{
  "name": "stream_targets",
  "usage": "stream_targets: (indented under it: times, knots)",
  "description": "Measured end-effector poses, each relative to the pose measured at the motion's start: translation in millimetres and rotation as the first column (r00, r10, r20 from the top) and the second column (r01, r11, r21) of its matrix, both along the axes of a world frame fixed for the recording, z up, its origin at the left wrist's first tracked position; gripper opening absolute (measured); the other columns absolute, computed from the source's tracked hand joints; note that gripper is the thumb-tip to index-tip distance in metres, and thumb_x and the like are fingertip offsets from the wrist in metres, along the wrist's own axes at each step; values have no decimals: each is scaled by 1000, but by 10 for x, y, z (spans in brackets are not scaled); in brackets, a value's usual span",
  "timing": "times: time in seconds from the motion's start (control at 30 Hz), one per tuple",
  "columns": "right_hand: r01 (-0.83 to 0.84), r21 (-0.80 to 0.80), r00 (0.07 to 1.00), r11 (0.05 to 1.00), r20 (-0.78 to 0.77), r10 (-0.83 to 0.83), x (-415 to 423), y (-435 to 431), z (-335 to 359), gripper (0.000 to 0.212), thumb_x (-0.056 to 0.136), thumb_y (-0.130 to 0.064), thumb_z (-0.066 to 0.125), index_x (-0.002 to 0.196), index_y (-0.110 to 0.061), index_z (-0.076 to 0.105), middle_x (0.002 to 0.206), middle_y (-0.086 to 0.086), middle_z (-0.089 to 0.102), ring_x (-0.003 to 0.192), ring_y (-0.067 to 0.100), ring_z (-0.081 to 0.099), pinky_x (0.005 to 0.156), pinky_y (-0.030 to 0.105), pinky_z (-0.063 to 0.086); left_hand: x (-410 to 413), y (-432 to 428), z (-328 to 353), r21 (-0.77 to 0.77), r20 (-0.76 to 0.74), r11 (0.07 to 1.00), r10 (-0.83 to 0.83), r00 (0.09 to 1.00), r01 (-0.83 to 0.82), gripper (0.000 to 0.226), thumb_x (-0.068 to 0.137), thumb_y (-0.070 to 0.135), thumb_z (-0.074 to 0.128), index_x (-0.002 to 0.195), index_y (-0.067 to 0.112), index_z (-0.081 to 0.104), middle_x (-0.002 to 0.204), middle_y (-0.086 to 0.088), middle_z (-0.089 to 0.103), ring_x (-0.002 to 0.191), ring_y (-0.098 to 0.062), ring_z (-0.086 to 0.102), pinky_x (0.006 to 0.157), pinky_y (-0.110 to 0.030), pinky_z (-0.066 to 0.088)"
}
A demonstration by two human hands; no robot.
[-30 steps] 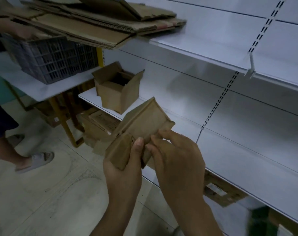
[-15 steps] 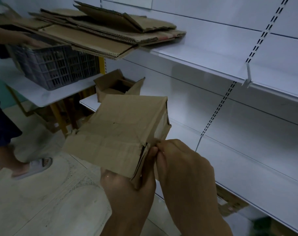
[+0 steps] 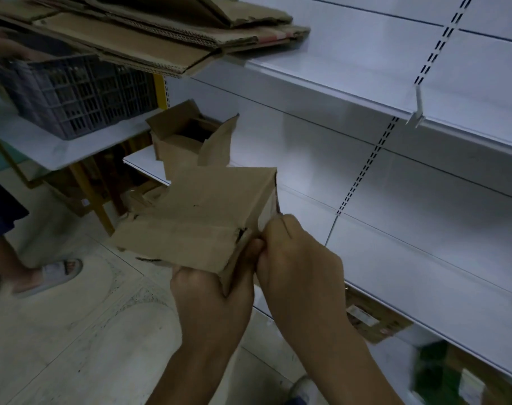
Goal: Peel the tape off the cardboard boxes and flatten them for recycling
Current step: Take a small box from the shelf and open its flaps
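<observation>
White shelf unit (image 3: 395,92) carried a flattened cardboard stack (image 3: 161,33) on its top shelf, so part done. Open box (image 3: 178,141) on a lower shelf looked untouched. Held box (image 3: 196,217) was in mid-air before the shelves, not flat yet. Left hand (image 3: 210,293) gripped its near corner from below, right hand (image 3: 301,264) pinched its end edge at a pale strip (image 3: 266,214), likely tape. Versus a second ago, box had turned broad face up

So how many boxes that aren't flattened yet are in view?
2: the held box, gripped by the left hand and right hand, and the open box on the white shelf behind it. Cardboard under the table may hide more.
</observation>
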State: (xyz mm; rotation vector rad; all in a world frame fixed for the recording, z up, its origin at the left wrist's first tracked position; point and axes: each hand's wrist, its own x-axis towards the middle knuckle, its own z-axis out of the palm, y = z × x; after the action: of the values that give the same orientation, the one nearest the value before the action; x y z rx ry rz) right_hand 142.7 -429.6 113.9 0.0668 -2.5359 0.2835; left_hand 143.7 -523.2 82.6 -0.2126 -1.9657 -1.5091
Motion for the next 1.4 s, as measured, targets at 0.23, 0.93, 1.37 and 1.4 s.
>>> stream_targets:
  times: [0.23,0.93,1.37,1.4]
  knots:
    - [-158,-365,985,917,2,171,-50,69,-189,39,89,-46,40,100,-17,63,94,-4,54,68,0,50,59,8,39,-206,-158,-52,441,270,897,-154,951,20,43,86,43,59,94,1,60,78,12,59,70,1,56,64,-9,46]
    - [-160,105,981,982,-94,170,-106,-64,46,24,86,-32,49,79,-23,70,77,-7,65,65,11,60,75,32,42,-203,-350,51,351,210,934,-154,965,73,54,66,42,77,98,0,65,91,-3,69,84,-3,65,72,-9,47]
    - [-111,141,991,984,-64,121,-70,-22,11,7,76,-16,71,72,-21,71,66,-6,66,61,11,63,98,50,41,-126,-292,28,109,106,993,-67,992,55,29,82,42,67,87,14,69,82,1,69,84,-17,69,75,-44,56]
    - [-91,163,994,982,-52,101,-71,-27,13,8,76,-16,72,72,-23,71,66,-7,66,63,10,63,99,49,40,-131,-294,23,104,101,993,-70,992,60,30,82,40,68,89,12,71,83,0,70,84,-18,69,74,-45,56]
